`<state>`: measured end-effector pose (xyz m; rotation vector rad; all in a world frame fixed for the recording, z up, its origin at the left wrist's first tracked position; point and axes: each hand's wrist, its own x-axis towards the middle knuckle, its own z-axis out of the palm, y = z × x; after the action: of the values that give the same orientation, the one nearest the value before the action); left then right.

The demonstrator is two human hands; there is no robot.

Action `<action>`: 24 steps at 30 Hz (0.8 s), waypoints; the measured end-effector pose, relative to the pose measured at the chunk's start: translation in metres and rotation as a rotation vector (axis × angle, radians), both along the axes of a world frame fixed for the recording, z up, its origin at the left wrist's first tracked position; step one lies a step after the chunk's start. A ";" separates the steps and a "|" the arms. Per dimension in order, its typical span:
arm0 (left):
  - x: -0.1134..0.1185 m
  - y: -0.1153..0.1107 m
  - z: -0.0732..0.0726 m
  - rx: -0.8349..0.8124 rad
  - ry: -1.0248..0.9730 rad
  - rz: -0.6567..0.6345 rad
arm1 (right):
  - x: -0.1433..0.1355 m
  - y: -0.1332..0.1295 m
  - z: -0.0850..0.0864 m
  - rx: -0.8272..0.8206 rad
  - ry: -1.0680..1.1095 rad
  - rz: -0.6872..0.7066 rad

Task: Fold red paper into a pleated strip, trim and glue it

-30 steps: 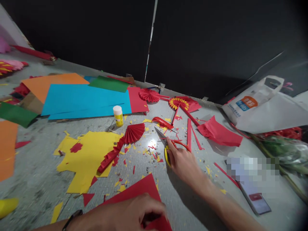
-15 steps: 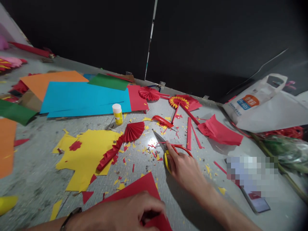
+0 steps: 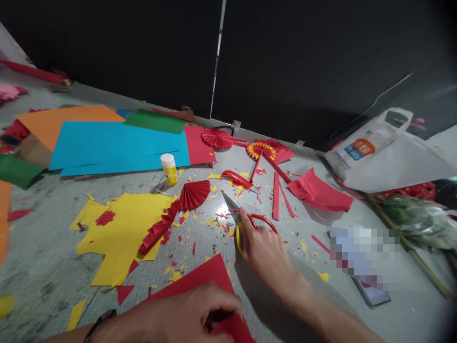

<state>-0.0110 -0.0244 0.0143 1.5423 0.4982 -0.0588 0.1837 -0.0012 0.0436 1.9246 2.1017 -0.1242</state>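
Since a second ago, the scissors (image 3: 230, 204) and right hand (image 3: 267, 252) have edged slightly toward the worktop's near edge. Across this grey worktop (image 3: 46, 257), a blue sheet (image 3: 117, 147) lies toward the far edge, with a cut-up yellow sheet (image 3: 121, 228) nearer the left side. At the near edge, a red sheet (image 3: 210, 271) sits under the left hand (image 3: 193, 309), whose fingers curl around a hollow, pinching red paper. The scissors are mid-worktop, beneath the right hand; its forefinger reaches along them, but I can't tell how firmly the fingers grip or whether the blades part. Just left of the tips is a pleated red fan (image 3: 194, 194). A careless swing might nick that fan or drag the small scraps (image 3: 193, 247) about; a slack left hand could let the red sheet slip. Otherwise only the view differs, swung a little rightward.
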 end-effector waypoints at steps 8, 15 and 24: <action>-0.002 -0.008 0.003 -0.007 -0.072 0.081 | -0.005 -0.005 -0.013 0.007 0.027 -0.026; 0.000 0.000 0.011 -0.026 -0.049 0.013 | -0.010 0.020 -0.020 0.047 0.069 -0.015; 0.001 0.003 0.003 0.025 -0.039 -0.029 | 0.000 0.015 -0.016 0.016 0.045 0.000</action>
<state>-0.0099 -0.0210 0.0169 1.5720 0.4473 -0.0447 0.1837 0.0134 0.0271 1.9484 2.1375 -0.1523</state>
